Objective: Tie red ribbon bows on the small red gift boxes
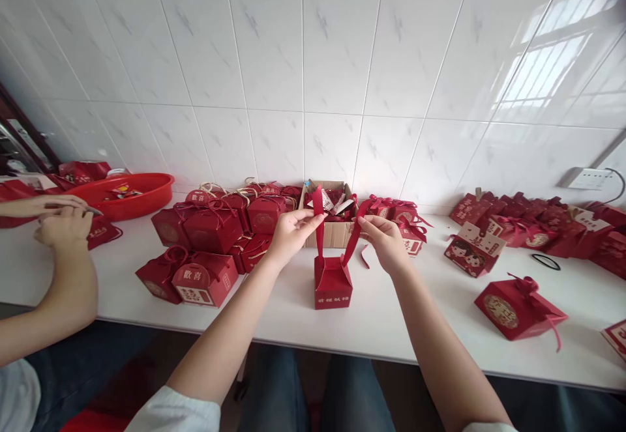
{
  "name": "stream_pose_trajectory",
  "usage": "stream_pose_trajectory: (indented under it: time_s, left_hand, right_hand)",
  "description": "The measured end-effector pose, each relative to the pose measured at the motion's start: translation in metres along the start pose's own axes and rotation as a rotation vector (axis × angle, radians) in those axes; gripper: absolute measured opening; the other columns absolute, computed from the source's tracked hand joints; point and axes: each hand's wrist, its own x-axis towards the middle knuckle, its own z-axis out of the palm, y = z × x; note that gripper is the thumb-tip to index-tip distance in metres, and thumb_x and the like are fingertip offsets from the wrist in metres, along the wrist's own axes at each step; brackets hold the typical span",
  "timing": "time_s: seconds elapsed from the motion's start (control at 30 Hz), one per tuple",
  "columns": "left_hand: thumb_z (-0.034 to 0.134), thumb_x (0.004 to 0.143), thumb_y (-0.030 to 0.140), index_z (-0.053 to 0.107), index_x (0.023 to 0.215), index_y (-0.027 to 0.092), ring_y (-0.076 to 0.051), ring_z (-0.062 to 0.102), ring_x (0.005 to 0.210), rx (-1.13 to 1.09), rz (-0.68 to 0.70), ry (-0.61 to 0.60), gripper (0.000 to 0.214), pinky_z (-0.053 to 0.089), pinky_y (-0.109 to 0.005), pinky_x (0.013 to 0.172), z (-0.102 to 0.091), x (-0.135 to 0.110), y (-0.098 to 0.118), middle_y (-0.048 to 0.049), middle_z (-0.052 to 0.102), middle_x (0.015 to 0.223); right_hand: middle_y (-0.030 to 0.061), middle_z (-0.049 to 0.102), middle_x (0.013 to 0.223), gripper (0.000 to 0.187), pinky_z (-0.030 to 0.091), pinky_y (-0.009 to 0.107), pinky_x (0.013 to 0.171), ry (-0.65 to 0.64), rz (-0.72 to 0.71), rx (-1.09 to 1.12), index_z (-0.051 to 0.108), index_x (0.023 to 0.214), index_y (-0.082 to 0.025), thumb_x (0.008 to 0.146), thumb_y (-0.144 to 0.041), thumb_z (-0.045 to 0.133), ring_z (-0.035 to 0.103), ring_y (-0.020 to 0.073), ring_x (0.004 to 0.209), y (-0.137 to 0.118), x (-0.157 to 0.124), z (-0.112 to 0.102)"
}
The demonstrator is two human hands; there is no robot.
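A small red gift box with pale characters on its front stands upright on the white table before me. From its top a red ribbon rises in two loose ends, spread apart in a V. My left hand pinches the left end between thumb and fingers, above the box. On the other side, my right hand pinches the right end. Neither hand touches the box itself. Behind the hands is a cardboard box of small packaged items.
Stacked red gift boxes stand to the left, more red boxes to the right. A finished-looking red box sits near the right front. At far left, another person's hands work beside a red basin. A black ring lies at right.
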Motion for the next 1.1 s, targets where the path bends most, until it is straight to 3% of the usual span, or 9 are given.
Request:
stream_pose_trajectory:
  time_s: [0.13,0.37,0.6,0.77,0.93,1.1]
  left_hand:
    - [0.076,0.066,0.040,0.065,0.078,0.016,-0.015,0.061,0.071,-0.079,0.011,0.074,0.029,0.046,-0.025,0.066,0.003,0.000,-0.002,-0.0022,0.068,0.076]
    - [0.079,0.060,0.039,0.068,0.074,0.015,-0.016,0.063,0.073,-0.129,0.002,0.044,0.029,0.049,-0.030,0.073,0.007,-0.003,0.000,-0.0034,0.069,0.075]
    - [0.079,0.062,0.037,0.064,0.074,0.015,-0.016,0.063,0.067,-0.011,-0.055,-0.178,0.029,0.047,-0.027,0.063,0.012,-0.002,0.013,-0.0030,0.069,0.072]
    - [0.080,0.062,0.035,0.050,0.103,0.019,-0.016,0.066,0.068,-0.096,-0.157,-0.208,0.053,0.050,-0.029,0.066,0.016,0.004,0.013,0.0012,0.068,0.071]
    - [0.079,0.063,0.039,0.058,0.077,0.016,-0.018,0.066,0.073,0.014,-0.098,-0.241,0.034,0.052,-0.031,0.071,0.018,0.010,0.013,-0.0031,0.069,0.078]
    - [0.079,0.063,0.038,0.059,0.081,0.016,-0.019,0.066,0.072,0.037,-0.057,-0.279,0.035,0.052,-0.034,0.070,0.020,0.008,0.010,-0.0039,0.069,0.077]
  right_hand:
    - [0.0036,0.070,0.077,0.028,0.050,0.031,0.077,0.068,0.006,0.052,0.072,0.074,-0.019,0.070,-0.047,0.072,0.064,0.0169,0.077,0.003,-0.004,0.007]
    - [0.0033,0.069,0.072,0.030,0.050,0.031,0.074,0.122,-0.005,0.004,0.070,0.075,-0.018,0.070,-0.047,0.071,0.063,0.0159,0.071,0.001,-0.005,0.017]
    - [-0.0012,0.062,0.064,0.027,0.045,0.027,0.061,-0.045,-0.072,-0.030,0.065,0.083,-0.019,0.070,-0.042,0.071,0.056,0.0120,0.057,-0.006,-0.003,0.029]
    - [-0.0012,0.060,0.065,0.021,0.044,0.027,0.062,-0.142,-0.080,-0.016,0.063,0.075,-0.019,0.072,-0.039,0.068,0.053,0.0117,0.060,-0.011,-0.007,0.029]
    - [-0.0002,0.062,0.072,0.019,0.047,0.029,0.070,-0.270,-0.021,0.024,0.064,0.080,-0.019,0.076,-0.038,0.066,0.058,0.0143,0.069,-0.014,-0.007,0.022]
    - [-0.0006,0.061,0.073,0.023,0.050,0.030,0.069,-0.289,0.090,0.146,0.064,0.084,-0.021,0.078,-0.043,0.066,0.057,0.0130,0.064,-0.010,-0.004,0.021]
